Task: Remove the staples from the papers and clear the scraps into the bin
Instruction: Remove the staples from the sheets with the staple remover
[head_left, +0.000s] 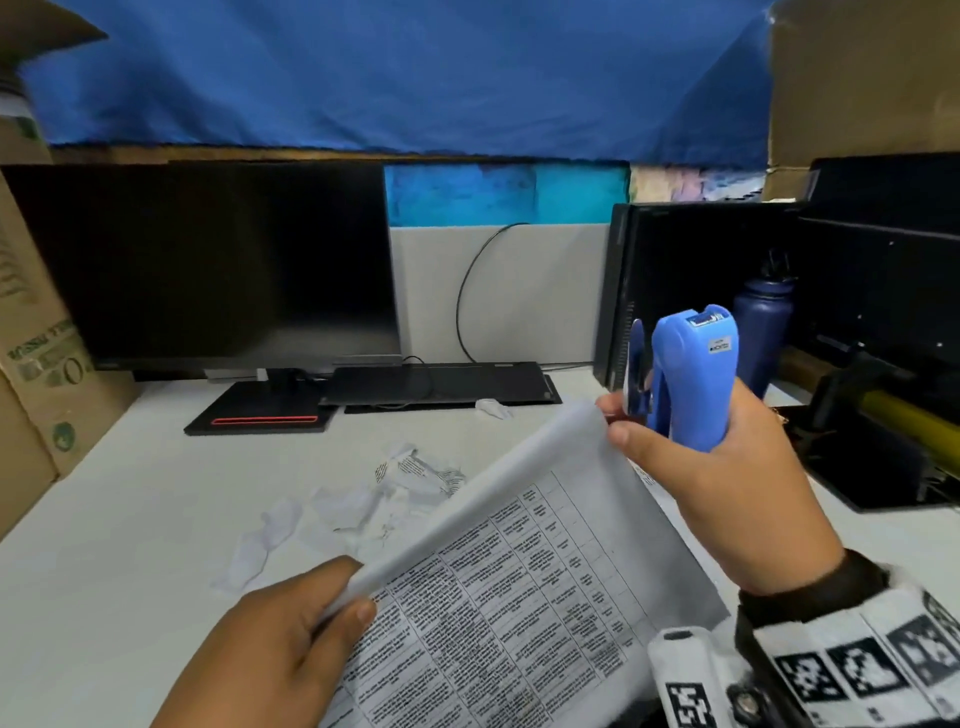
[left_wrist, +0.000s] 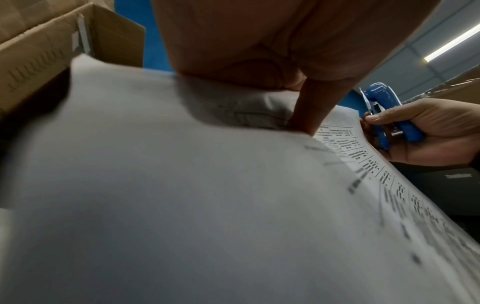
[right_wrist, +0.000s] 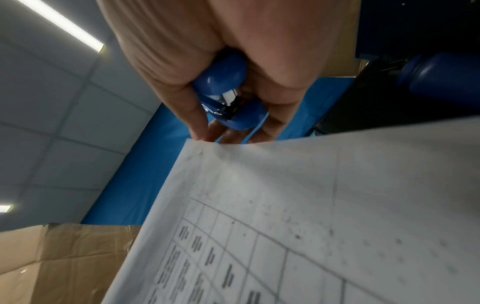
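Head view: the left hand pinches the near left edge of the papers, thumb on top and fingers beneath. The right hand is clenched round one blue staple remover, held upright, while its thumb and forefinger nip the far corner of the same papers. The papers are held above the white desk, top sheet peeled back into a curl, a printed table showing on the sheet below. How many sheets there are I cannot tell. A loose cluster of torn white scraps lies on the desk beyond the papers; one further scrap lies apart, near the keyboard. One dark monitor stands behind.

Left wrist view: the thumb presses down on the papers, blurred here. The right hand and staple remover show at the far edge.

Right wrist view: the right hand wraps the staple remover; fingertips meet the corner of the papers.
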